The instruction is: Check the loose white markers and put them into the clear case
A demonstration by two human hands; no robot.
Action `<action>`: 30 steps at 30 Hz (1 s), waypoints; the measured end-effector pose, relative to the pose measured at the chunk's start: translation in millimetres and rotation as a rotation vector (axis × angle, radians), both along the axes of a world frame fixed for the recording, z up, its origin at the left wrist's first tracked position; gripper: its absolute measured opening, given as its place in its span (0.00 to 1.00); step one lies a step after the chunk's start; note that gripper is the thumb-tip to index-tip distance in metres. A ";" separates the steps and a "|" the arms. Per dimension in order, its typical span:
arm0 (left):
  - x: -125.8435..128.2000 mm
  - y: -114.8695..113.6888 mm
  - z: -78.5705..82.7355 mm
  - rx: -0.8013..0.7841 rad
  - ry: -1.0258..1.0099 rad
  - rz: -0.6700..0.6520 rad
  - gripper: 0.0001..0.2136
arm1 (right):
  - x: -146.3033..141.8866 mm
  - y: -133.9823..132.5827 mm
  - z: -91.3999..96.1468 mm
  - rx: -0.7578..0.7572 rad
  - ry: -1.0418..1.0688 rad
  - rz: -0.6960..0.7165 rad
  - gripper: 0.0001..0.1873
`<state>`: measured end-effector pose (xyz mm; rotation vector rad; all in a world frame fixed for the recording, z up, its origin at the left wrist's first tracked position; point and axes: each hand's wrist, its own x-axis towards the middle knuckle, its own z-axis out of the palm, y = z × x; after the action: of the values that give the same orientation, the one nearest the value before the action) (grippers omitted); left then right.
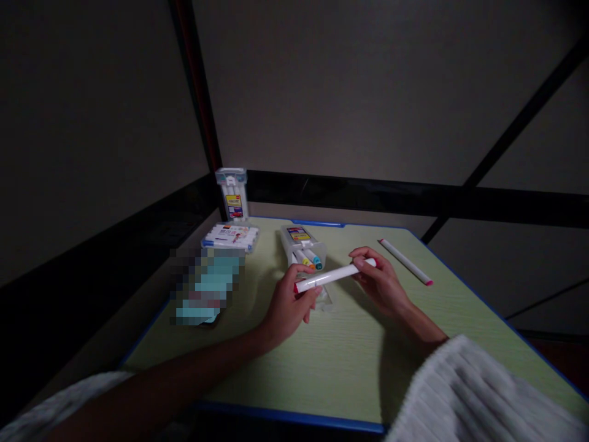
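Note:
A white marker pen (331,276) with red ends is held between my two hands, tilted up toward the right, above the table. Fingers and thumb of my left hand (289,301) grip its left end. The right end sits in a pinch of my right hand (377,279). Just behind my left hand lies a clear plastic marker case (301,239) with its open end facing me. Colored marker ends (308,261), yellow, orange and blue, show inside it. The case's clear lid (326,299) hangs near the tabletop, partly hidden by my left hand.
A second white marker (407,263) lies on the green table (322,368) at the right. Toward the back left, a closed marker box (234,196) stands upright, with a flat marker pack (232,236) before it. A blurred-out, phone-like object (209,288) lies at the left.

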<state>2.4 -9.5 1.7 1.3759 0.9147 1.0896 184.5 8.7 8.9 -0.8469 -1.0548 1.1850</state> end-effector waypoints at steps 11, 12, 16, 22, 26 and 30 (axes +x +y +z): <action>0.1 1.1 -0.7 0.028 0.058 0.026 0.12 | 0.4 0.2 -1.4 0.051 0.032 0.052 0.08; 0.0 1.2 -1.1 0.031 0.062 0.026 0.11 | 0.5 -0.1 -1.3 0.050 0.033 0.055 0.08; -0.2 1.5 -3.1 0.044 0.071 0.026 0.11 | -0.2 -0.3 -0.2 0.044 0.031 0.059 0.09; -0.2 1.9 -3.2 0.069 0.067 0.031 0.12 | -1.6 -2.2 2.7 0.036 0.002 0.051 0.09; -0.4 1.5 0.8 0.061 0.030 0.027 0.12 | -1.7 -3.2 3.5 0.048 -0.008 0.057 0.09; -0.3 1.6 1.9 0.062 -0.044 0.023 0.11 | -1.2 -2.8 2.7 0.057 -0.033 0.072 0.09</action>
<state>2.1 -8.0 3.6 1.3894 0.8732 1.1700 183.3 5.9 11.6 -0.7918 -1.1487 1.1992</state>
